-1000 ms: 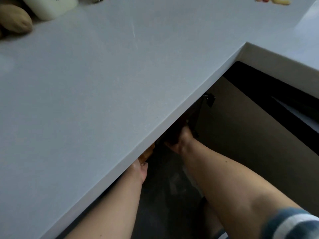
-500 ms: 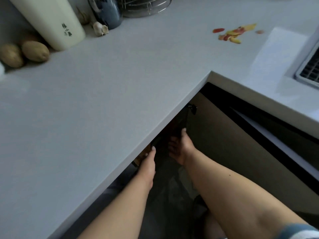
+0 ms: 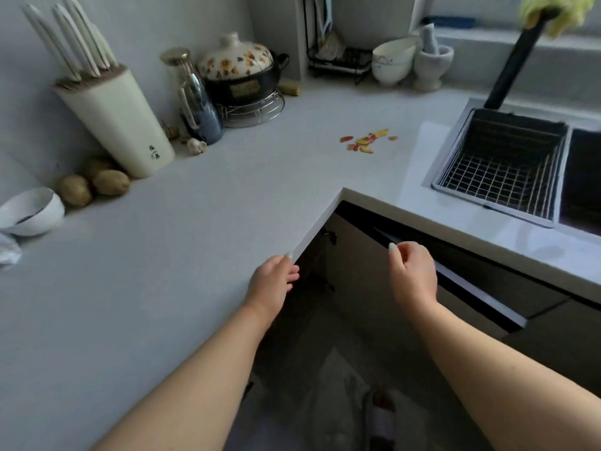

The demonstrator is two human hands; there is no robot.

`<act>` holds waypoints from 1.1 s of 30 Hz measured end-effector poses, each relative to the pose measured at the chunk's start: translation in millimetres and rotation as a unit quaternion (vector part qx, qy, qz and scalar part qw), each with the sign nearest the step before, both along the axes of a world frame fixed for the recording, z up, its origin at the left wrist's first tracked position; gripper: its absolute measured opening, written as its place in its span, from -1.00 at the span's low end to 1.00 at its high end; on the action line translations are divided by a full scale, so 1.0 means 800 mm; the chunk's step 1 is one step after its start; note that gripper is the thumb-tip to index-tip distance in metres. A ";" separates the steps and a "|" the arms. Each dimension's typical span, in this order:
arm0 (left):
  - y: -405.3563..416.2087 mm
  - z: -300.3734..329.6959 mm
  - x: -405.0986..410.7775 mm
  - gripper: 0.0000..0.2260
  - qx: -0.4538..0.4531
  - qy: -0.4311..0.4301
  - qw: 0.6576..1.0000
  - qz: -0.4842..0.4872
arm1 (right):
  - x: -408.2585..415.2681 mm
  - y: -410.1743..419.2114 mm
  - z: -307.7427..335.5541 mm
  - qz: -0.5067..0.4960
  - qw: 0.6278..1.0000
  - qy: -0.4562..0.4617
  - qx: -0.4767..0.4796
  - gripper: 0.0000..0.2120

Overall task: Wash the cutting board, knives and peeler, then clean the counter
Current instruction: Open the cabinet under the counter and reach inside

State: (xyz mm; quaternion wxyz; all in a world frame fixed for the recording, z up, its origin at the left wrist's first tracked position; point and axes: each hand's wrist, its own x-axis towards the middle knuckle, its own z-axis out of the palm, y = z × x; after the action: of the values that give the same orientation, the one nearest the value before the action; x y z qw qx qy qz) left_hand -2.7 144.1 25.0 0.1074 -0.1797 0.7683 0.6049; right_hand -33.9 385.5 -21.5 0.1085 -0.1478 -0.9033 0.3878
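Note:
The grey L-shaped counter (image 3: 195, 242) fills the left and middle of the view. Several orange and yellow peel scraps (image 3: 366, 143) lie on it near the inner corner. A cream knife block (image 3: 120, 125) with several white-handled knives (image 3: 65, 34) stands at the back left. My left hand (image 3: 271, 283) rests at the counter's front edge, fingers loosely bent, holding nothing. My right hand (image 3: 411, 271) hovers in front of the dark cabinets below the sink, fingers loosely curled and empty. No cutting board or peeler is in sight.
A sink (image 3: 582, 177) with a wire basket (image 3: 497, 167) and black faucet (image 3: 514, 60) is at right. A flowered pot (image 3: 239, 70), bottle (image 3: 195, 99), bowls (image 3: 392, 61), mortar (image 3: 431, 68), potatoes (image 3: 92, 187) and a white bowl (image 3: 31, 211) line the back and left. Dark cabinets (image 3: 374, 265) lie below.
Both hands have come up out from under the counter to its edge. The view has lifted from the cabinet to the whole counter and sink.

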 end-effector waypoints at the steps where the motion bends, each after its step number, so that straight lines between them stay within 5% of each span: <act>1: -0.008 0.007 0.001 -0.70 -0.034 0.021 0.999 -0.004 | 0.001 0.020 0.003 -0.022 0.999 0.011 0.049 -0.64; 6: -0.031 0.016 0.016 -0.55 -0.186 0.036 0.979 -0.068 | 0.018 0.083 -0.010 -0.019 0.965 -0.219 0.144 -0.39; 10: -0.041 0.013 0.026 -0.41 -0.093 -0.004 0.992 -0.089 | 0.027 0.072 0.001 0.031 0.949 -0.294 0.111 -0.28; 14: -0.042 0.016 0.028 -0.45 -0.050 -0.026 0.995 -0.083 | 0.039 0.045 0.010 0.052 0.935 -0.337 0.101 -0.08; 18: -0.046 0.000 0.031 -0.17 -0.087 -0.028 0.992 -0.088 | 0.064 0.006 0.019 0.053 0.922 -0.371 0.092 -0.12; 25: -0.042 -0.010 0.029 -0.39 -0.145 -0.023 0.983 -0.113 | 0.093 -0.064 0.018 0.145 0.912 -0.357 0.142 -0.24; 29: -0.037 -0.008 0.028 -0.50 -0.172 -0.009 0.976 -0.132 | 0.091 -0.109 0.026 0.168 0.913 -0.371 0.027 -0.28; 33: -0.037 -0.002 0.026 -0.49 -0.139 -0.009 0.983 -0.117 | 0.081 -0.140 0.040 0.158 0.872 -0.418 -0.198 -0.20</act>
State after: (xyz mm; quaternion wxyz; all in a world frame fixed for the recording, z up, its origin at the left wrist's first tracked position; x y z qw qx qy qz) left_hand 18.0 114.1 23.6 0.1585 -0.1068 0.8598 0.4736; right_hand 30.9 273.6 10.2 -0.3734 -0.1692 -0.7799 0.4730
